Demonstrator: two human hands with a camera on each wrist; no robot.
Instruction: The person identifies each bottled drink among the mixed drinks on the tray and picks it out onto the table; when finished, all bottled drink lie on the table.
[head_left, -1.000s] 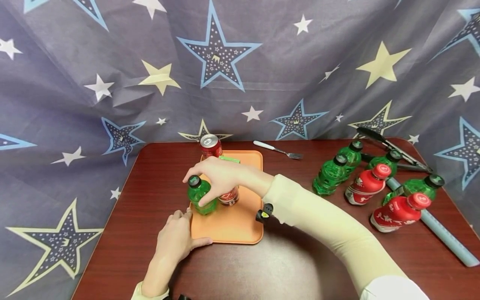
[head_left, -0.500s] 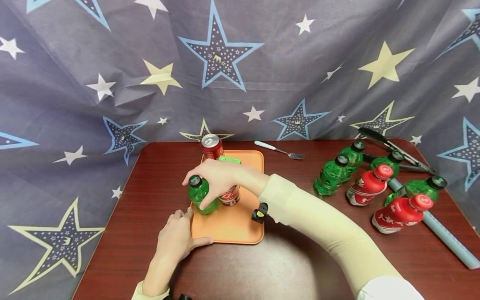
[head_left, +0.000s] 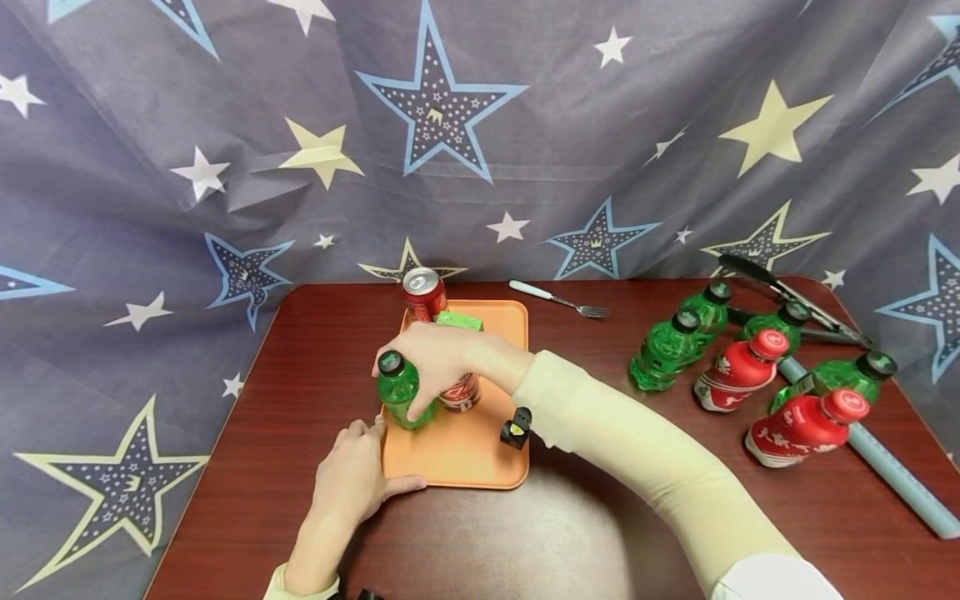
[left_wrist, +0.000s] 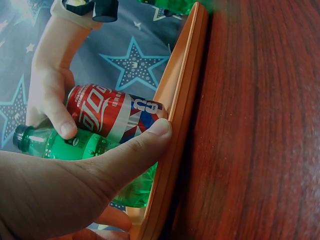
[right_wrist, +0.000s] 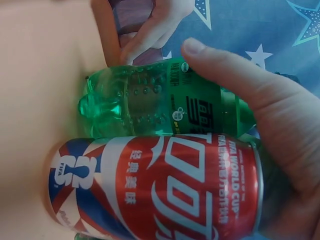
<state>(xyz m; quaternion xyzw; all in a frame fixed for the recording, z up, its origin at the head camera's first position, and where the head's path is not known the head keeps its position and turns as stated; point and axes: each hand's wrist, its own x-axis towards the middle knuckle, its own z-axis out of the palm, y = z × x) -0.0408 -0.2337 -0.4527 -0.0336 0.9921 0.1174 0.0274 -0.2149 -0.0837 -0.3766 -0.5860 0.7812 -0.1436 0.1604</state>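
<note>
An orange tray (head_left: 465, 458) lies on the table. My left hand (head_left: 348, 475) grips its near left corner; in the left wrist view, the thumb (left_wrist: 145, 147) presses the rim. A green plastic bottle (head_left: 397, 392) with a black cap stands upright near the tray's left edge. Curled round it is my right hand (head_left: 438, 354), its thumb lying along the side in the right wrist view; its other fingers are mostly hidden. A red cola can (right_wrist: 160, 185) stands right beside the bottle. Farther back are another red can (head_left: 422, 293) and a partly hidden green-topped item (head_left: 459, 321).
A white-handled fork (head_left: 558, 299) lies behind the tray. At the right stand several green bottles (head_left: 663, 354) and two red bottles (head_left: 738, 371). Behind them lie black-handled tongs (head_left: 810, 308) and a pale blue bar (head_left: 892, 475). A star-patterned curtain (head_left: 480, 133) hangs behind the table.
My right hand's fingers and thumb have shifted slightly to the right on the green bottle, which stays in place. The left hand has not moved.
</note>
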